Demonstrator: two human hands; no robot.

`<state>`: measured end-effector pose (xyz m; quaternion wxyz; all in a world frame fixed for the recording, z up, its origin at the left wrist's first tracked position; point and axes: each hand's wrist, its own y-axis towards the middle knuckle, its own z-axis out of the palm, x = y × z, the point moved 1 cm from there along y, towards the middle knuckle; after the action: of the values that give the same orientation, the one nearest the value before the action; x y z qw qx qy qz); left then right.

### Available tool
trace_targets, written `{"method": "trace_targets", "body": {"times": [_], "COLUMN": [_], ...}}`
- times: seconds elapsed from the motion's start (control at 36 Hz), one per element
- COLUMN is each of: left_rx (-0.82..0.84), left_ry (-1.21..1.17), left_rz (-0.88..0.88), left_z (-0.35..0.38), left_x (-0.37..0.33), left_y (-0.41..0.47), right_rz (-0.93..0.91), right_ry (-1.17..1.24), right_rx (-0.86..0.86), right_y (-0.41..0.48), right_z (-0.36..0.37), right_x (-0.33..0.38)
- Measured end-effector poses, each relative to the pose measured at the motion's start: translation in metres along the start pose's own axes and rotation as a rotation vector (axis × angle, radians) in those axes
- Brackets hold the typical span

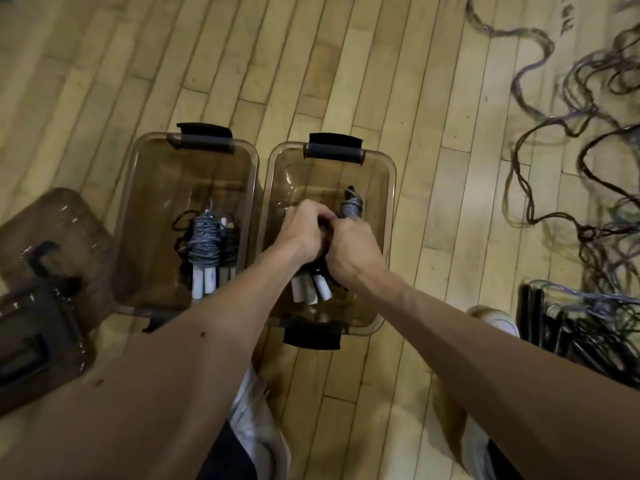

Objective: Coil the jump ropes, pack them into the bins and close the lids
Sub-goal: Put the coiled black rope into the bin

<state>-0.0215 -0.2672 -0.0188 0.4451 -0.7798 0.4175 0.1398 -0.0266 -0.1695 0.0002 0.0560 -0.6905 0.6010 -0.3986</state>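
Two open brown see-through bins stand side by side on the wooden floor. The left bin (145, 188) holds coiled jump ropes (207, 247) with white handles. Over the right bin (389, 188) my left hand (300, 230) and my right hand (349, 247) both grip a coiled black jump rope, whose white handles (310, 289) stick out below my hands. Another coiled grey rope (351, 206) lies in the right bin just beyond my right hand.
Two brown lids (52, 237) lie on the floor left of the bins. Several loose, tangled jump ropes (588, 140) spread over the floor at the right, with more ropes bunched in a pile (571, 323) near my right arm. My shoes show at the bottom.
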Motion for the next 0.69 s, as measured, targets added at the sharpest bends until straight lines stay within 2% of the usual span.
{"method": "trace_targets", "body": {"times": [0.06, 0.11, 0.28, 0.39, 0.47, 0.58, 0.69], "left_rx": [-0.022, 0.038, 0.058, -0.093, -0.118, 0.063, 0.315], "left_ry": [0.059, 0.042, -0.008, -0.07, -0.14, -0.209, -0.175], "left_rz": [0.037, 0.056, 0.005, 0.076, 0.185, 0.221, 0.179], "left_z": [0.004, 0.004, -0.007, -0.008, 0.008, 0.06, 0.132], "left_x": [0.005, 0.005, -0.009, -0.04, -0.086, -0.149, -0.175], "left_y": [0.005, 0.007, -0.002, -0.025, -0.056, -0.104, -0.136], "right_rz": [0.012, 0.02, 0.038, -0.013, 0.078, 0.179, 0.3], "right_ry": [-0.018, -0.004, 0.064, 0.122, 0.221, 0.3, 0.406], "right_rx": [0.044, 0.065, 0.212, 0.346, 0.39, 0.288, 0.228], "right_y": [0.006, 0.011, 0.001, -0.021, -0.048, -0.089, -0.134], "right_z": [-0.002, -0.008, -0.033, -0.086, -0.152, -0.226, -0.245], "right_x": [0.002, 0.001, -0.004, -0.015, -0.043, -0.11, -0.189]}}
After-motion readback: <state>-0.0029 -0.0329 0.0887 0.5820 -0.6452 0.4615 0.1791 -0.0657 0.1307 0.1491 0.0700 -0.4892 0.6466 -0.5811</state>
